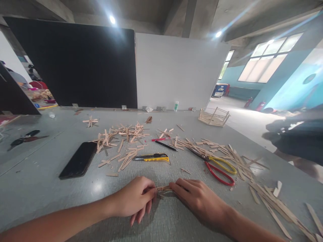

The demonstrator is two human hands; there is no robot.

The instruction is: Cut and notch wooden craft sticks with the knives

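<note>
Stick between left hand, right hand

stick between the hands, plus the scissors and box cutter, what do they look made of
Stick, pinched between left hand and right hand: pale bare wood by the look, matte, like the sticks strewn around. Scissors: dark blades, apparently metal; glossy red and yellow handles, probably plastic. Box cutter: yellow and black body, likely plastic; blade unclear.
</note>
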